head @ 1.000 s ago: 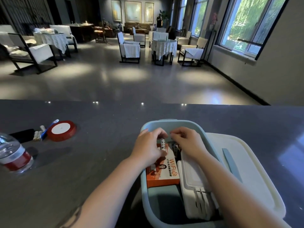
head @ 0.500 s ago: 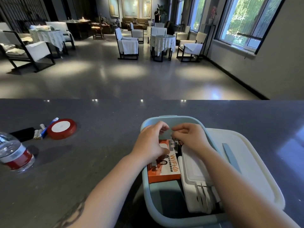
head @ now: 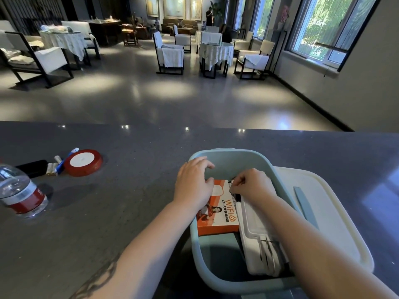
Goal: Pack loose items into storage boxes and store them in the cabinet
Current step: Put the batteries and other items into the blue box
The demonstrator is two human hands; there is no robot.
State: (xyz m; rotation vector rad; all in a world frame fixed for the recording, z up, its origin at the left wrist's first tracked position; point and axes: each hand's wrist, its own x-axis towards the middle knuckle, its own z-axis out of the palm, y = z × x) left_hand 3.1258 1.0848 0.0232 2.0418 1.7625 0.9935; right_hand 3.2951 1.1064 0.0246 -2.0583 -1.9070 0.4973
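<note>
Head view: ribbon spool (head: 83,162), bottle (head: 20,192) left of box (head: 218,275).

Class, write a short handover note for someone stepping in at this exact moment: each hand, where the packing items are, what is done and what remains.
Left hand: fingers loosely curled, resting on the orange WiFi box inside the blue storage box.
Right hand: pinching a small item at the box's far end; what it is cannot be told.
Done: WiFi box and white case packed.
Left: red tape roll, pen and small items on the counter; white lid lies off, right of box.
</note>
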